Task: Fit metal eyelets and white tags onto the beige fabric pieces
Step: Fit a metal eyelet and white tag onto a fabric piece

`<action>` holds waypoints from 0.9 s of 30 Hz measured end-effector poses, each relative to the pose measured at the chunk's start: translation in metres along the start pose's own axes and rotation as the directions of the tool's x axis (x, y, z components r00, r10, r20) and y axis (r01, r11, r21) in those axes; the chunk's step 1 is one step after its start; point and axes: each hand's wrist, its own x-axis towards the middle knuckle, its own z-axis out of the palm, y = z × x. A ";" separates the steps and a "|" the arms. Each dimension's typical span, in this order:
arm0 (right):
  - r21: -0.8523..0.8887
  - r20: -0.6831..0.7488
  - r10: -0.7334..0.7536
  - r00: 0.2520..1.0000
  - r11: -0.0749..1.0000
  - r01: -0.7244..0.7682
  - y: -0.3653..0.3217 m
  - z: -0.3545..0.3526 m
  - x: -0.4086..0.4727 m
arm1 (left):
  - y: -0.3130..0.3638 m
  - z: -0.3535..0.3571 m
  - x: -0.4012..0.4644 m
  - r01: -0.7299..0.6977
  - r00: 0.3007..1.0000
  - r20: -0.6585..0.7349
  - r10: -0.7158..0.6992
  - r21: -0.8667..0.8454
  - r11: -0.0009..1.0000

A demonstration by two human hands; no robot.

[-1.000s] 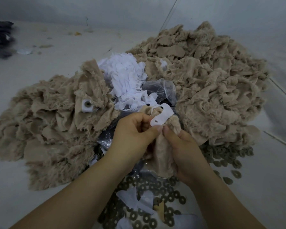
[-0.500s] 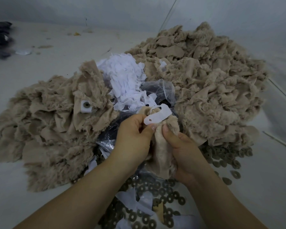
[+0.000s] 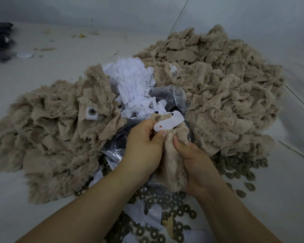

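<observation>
Left hand (image 3: pixel 144 146): I pinched a white tag (image 3: pixel 168 121) between thumb and fingers, at the centre of view.
Right hand (image 3: pixel 195 163): I gripped a beige fabric piece (image 3: pixel 174 165), fingers curled round it, touching the tag's lower edge.
Metal eyelets (image 3: pixel 165 204): scattered on the tabletop (image 3: pixel 42 216) at 6 o'clock.
Fabric heaps: one at 9 o'clock (image 3: pixel 51 134), one at 2 o'clock (image 3: pixel 221 88).
Tag pile (image 3: pixel 132 85): lay at 12 o'clock.
Finished piece (image 3: pixel 91 112): tag and eyelet fitted, at 10 o'clock.
</observation>
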 end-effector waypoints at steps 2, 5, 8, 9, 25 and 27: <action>-0.002 0.002 -0.010 1.000 1.000 0.010 0.000 0.000 0.000 | 0.002 -0.001 0.000 0.020 1.000 0.004 -0.020 -0.011 1.000; -0.016 -0.014 -0.025 1.000 1.000 0.025 -0.001 0.002 0.001 | 0.000 -0.004 -0.001 0.108 0.994 -0.001 -0.108 -0.069 0.992; -0.023 -0.027 -0.029 0.999 0.999 0.028 -0.002 0.002 0.002 | -0.001 -0.007 -0.002 0.179 0.984 0.005 -0.181 -0.173 0.969; -0.024 -0.028 -0.030 0.999 0.999 0.030 -0.002 0.002 0.001 | -0.001 -0.009 -0.003 0.194 0.981 0.009 -0.196 -0.199 0.960; -0.436 -0.068 -0.267 0.961 0.875 0.212 -0.004 -0.003 0.000 | -0.002 -0.013 -0.003 0.195 0.979 -0.024 -0.201 -0.171 0.966; -0.490 -0.058 -0.325 0.944 0.833 0.257 -0.004 -0.004 0.000 | -0.002 -0.013 -0.004 0.195 0.979 -0.035 -0.203 -0.153 0.969</action>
